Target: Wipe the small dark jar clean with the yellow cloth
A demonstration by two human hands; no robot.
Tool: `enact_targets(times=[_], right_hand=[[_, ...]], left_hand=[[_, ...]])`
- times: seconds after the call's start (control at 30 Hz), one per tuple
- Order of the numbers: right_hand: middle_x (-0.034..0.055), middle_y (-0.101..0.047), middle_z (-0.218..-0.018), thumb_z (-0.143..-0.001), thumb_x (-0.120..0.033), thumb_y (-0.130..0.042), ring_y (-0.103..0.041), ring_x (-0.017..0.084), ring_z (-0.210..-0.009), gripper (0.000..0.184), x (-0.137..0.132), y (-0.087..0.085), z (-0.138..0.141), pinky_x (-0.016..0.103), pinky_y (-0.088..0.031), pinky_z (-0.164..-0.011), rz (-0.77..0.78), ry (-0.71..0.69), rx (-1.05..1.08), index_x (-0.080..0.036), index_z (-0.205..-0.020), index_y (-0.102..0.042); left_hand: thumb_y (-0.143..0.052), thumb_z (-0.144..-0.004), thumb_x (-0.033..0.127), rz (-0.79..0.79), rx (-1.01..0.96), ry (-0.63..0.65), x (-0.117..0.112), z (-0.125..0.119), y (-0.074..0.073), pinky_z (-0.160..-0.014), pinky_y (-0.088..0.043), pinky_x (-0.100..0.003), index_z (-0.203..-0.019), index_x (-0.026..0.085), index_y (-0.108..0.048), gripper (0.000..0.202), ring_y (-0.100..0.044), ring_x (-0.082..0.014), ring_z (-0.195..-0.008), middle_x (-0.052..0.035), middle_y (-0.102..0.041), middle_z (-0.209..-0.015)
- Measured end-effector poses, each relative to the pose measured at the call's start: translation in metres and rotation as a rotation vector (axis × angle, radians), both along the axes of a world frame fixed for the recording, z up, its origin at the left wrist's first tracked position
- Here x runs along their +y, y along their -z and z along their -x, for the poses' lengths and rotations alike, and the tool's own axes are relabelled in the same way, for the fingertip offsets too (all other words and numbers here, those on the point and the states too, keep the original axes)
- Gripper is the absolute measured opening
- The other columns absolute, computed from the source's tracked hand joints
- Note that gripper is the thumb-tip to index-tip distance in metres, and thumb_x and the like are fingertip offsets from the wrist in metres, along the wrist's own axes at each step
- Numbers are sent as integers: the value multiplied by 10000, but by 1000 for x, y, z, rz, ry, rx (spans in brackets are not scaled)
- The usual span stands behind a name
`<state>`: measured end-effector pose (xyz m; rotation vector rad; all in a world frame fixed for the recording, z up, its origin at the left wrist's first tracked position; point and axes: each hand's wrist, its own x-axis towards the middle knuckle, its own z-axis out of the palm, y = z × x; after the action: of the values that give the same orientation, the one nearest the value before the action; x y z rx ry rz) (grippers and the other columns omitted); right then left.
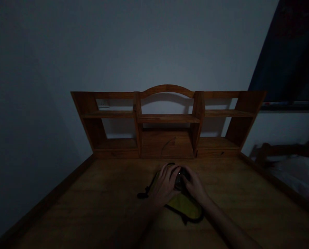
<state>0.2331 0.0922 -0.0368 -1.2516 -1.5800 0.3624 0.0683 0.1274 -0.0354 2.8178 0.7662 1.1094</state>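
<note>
A yellow-green pouch (183,206) with black edging lies on the wooden desk in front of me, in the lower middle of the view. Over its upper part is a dark, glossy, rounded object (179,180), its kind hard to make out in the dim light. My left hand (165,184) curls over the object's left side, resting against the pouch. From the right, my right hand (195,186) has its fingers bent round the same object. Both hands hide much of the object and the middle of the pouch. A small black tab (142,195) sticks out at the pouch's left.
A wooden shelf unit (167,118) stands along the back of the desk (105,200), against a pale wall (144,45). Raised edges border the desk's sides. A dark window (289,55) and a wooden piece of furniture (286,149) are at the right.
</note>
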Motion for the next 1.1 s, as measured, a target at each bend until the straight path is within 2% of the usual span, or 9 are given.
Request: enact_targets(times=[0.2,0.3,0.4,0.5,0.63,0.73,0.8,0.93,1.1], right_hand=[[81,-693,-982,-898,-274,-439,-665,241,-900,274,-3,2,-7,312,-519,-751,53,43,-112,-201,-1132,-562],[75,-695,-891,-921,-316,-423,-673,235,-796,237,-3,2,-8,276,-501,-639,85,61,-142,-199,-1067,-569],[61,-684,-798,-931,-334,-410,-661,223,-697,235,-4,0,-7,266,-480,-604,92,71,-154,-204,-1002,-592],[66,-692,-879,-929,-333,-416,-663,226,-772,250,-3,0,-2,292,-503,-700,80,47,-60,-213,-1032,-609],[83,-659,-1114,-851,-276,-519,-621,238,-1017,293,4,8,4,371,-482,-909,68,-72,263,-192,-1123,-590],[80,-641,-1168,-774,-233,-586,-595,244,-1087,403,9,15,5,400,-472,-945,113,-178,415,-195,-1174,-564],[79,-636,-1183,-769,-235,-589,-591,244,-1099,426,10,18,5,410,-467,-958,142,-187,421,-197,-1192,-558],[98,-638,-1187,-828,-287,-540,-599,254,-1086,363,9,21,5,431,-459,-971,132,-75,308,-182,-1173,-583],[112,-680,-1102,-859,-298,-514,-639,285,-999,323,2,11,-4,415,-499,-892,96,39,103,-181,-1141,-620]], left_hand=[[-776,-655,266,-30,-69,1,-2,-2,0,-1143,-245,-523,-1376,173,-295,872,-425,-259,-1266,-109,-487,-1315],[-785,-639,267,-50,-79,-1,-1,-2,0,-1142,-248,-522,-1373,175,-296,887,-443,-260,-1250,-109,-500,-1304],[-793,-623,260,-64,-96,-13,0,-2,2,-1143,-248,-515,-1374,176,-294,906,-450,-261,-1244,-106,-506,-1302],[-797,-617,254,-66,-118,-42,3,-2,3,-1127,-271,-525,-1370,181,-298,906,-454,-274,-1238,-109,-511,-1296],[-842,-573,285,-47,-94,-57,6,-2,5,-1107,-287,-542,-1367,179,-300,967,-447,-297,-1236,-121,-498,-1303],[-847,-568,244,-38,-65,-48,5,-1,7,-1119,-269,-530,-1374,177,-292,981,-436,-290,-1246,-119,-490,-1310],[-839,-570,203,-19,-58,-60,5,-2,8,-1116,-277,-524,-1379,182,-291,977,-423,-290,-1259,-116,-484,-1319],[-830,-580,189,28,-20,-75,4,-1,9,-1085,-320,-536,-1396,205,-287,980,-399,-311,-1279,-113,-471,-1341],[-804,-637,280,79,-10,-39,3,-1,6,-1090,-311,-554,-1403,214,-292,924,-371,-319,-1299,-106,-462,-1354]])
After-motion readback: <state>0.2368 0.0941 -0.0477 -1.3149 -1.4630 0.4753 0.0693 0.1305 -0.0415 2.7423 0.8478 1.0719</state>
